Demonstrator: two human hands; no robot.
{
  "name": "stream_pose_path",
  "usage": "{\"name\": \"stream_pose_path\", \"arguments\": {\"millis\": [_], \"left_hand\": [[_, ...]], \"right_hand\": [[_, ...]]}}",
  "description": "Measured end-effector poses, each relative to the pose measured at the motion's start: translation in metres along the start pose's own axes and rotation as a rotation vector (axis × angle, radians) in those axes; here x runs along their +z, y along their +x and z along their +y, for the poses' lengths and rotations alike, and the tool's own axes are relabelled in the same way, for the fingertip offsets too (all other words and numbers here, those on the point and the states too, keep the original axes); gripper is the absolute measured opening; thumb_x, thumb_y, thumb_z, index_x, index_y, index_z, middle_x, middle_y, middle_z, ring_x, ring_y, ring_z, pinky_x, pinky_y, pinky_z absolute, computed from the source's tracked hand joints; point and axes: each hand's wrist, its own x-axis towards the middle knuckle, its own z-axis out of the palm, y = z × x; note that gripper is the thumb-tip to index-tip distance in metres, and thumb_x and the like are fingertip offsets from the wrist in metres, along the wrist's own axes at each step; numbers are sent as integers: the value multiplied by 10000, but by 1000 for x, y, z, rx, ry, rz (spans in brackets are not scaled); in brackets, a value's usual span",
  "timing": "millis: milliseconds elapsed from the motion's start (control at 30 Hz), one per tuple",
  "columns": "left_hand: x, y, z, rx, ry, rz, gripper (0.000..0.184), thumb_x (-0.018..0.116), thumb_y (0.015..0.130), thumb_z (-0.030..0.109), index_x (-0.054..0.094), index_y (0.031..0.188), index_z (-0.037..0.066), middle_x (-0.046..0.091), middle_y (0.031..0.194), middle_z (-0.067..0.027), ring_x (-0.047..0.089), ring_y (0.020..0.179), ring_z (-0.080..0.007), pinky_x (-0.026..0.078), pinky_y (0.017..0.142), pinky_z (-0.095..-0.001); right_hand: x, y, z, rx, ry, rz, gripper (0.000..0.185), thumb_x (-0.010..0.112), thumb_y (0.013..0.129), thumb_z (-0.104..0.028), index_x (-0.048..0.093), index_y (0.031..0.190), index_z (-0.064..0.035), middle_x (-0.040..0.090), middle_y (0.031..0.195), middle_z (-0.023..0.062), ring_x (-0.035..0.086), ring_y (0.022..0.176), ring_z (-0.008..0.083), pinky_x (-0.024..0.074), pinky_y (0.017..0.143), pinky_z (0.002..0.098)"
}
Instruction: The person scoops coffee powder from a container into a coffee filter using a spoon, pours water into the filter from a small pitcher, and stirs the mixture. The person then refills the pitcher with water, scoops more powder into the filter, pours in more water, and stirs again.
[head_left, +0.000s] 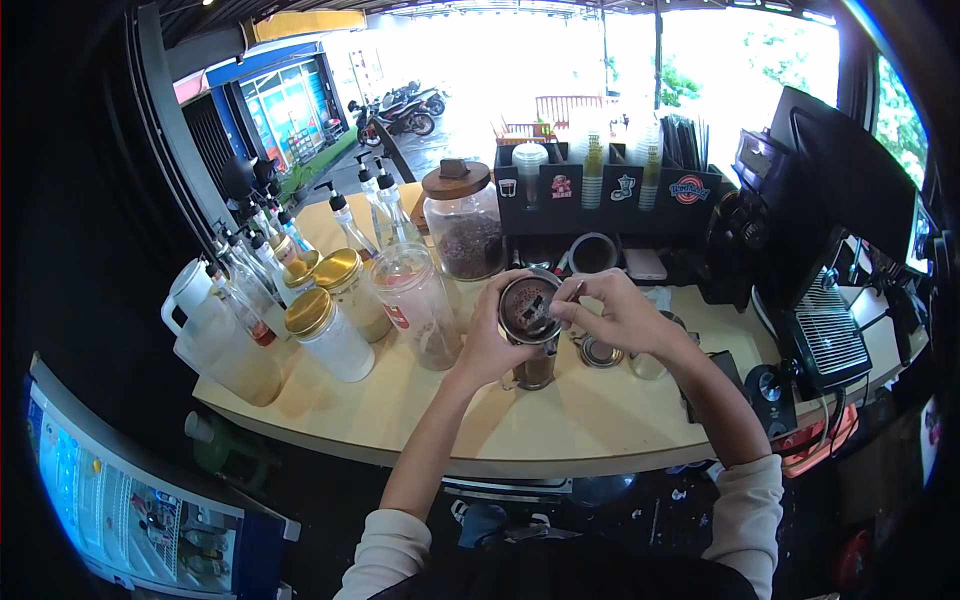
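Left hand round brown-filled cup, right hand pinching thin utensil

Left hand (485, 335): fingers wrapped around the side of a round, metal-rimmed cup with dark brown, bubbly contents (522, 303), mouth facing up, over the near-middle of the pale wood-look counter (420, 428). Right hand (618, 312): thumb and fingers pinched on a thin, dark metallic utensil (577, 290) at the cup's right rim; its lower end can't be made out. Clear glass vessel with brown liquid (534, 374) directly below the cup; contact between the two unclear.

Just right of the cup: small round silver metal lid (601, 351), flat on counter. Just left: tall clear plastic container with a red mark (418, 318), upright. Farther left: white-filled clear jar with gold lid (333, 340), upright, then a frosted plastic pitcher with white lid (228, 350) at the left end. Far side, behind the hands: clear glass jar with brown wooden lid (463, 225), dark beans inside; right of it, a black organizer box with stickers (525, 212), holding stacked clear plastic cups (592, 180). Right end: black machine with silver grille (828, 340).
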Motion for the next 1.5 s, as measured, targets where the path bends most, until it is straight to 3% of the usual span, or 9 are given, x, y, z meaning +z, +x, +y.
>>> {"name": "stream_pose_path", "arguments": {"millis": [300,367,567,700,767,900,1167,1333,1500], "left_hand": [[-1,-1,-3,52,77,-11,868,795,541,37,396,1311,74,468,1346,-119,483,1239,-241,382,1061,-368],[2,-1,-2,82,53,67,816,800,572,109,430,1300,116,493,1293,-109,460,1213,-309,334,1062,-416],[1,-2,1,126,163,95,837,806,591,156,399,1322,138,482,1339,-94,425,1281,-281,169,1128,-470],[-2,0,13,198,326,74,829,803,557,82,415,1290,89,501,1311,-106,461,1257,-295,292,1105,-411],[-4,-1,14,168,395,40,834,803,611,187,382,1330,149,486,1342,-65,424,1296,-241,120,1133,-495],[-8,0,18,153,418,20,824,800,621,201,383,1330,150,485,1344,-62,430,1292,-228,119,1134,-487],[-11,10,25,45,387,80,806,826,573,210,452,1282,126,566,1245,-44,492,1212,-242,273,1069,-458],[-15,20,18,44,292,79,782,847,551,151,499,1245,49,627,1155,-103,605,1074,-224,463,951,-359],[-19,22,32,-129,197,34,712,819,581,92,520,1224,30,640,1129,-109,614,1062,-194,470,963,-349]], "right_hand": [[7,3,9,-5,37,68,178,597,910,-114,673,890,45,671,695,106,659,653,149,511,625,292],[12,4,11,-35,49,126,174,593,910,-105,677,887,46,676,703,105,662,655,157,512,631,290],[5,4,10,-31,36,109,173,579,912,-91,673,883,52,685,754,110,662,672,171,509,659,290],[0,6,5,-6,53,39,186,566,918,-92,666,873,58,680,777,117,653,705,173,497,687,287],[-3,6,5,27,61,25,187,564,918,-93,666,871,57,679,779,117,650,715,176,493,692,283],[1,-1,15,-23,55,70,205,526,949,-101,649,877,47,656,800,70,637,731,138,488,709,277],[-5,-40,5,19,369,581,202,490,980,-123,618,950,30,636,846,62,616,756,97,450,658,232],[-6,-76,15,47,198,589,193,497,976,-106,622,944,37,637,877,67,617,773,109,458,674,235],[22,-115,43,306,-65,409,151,594,915,-83,653,1001,27,684,880,107,652,811,153,497,733,275]]}}
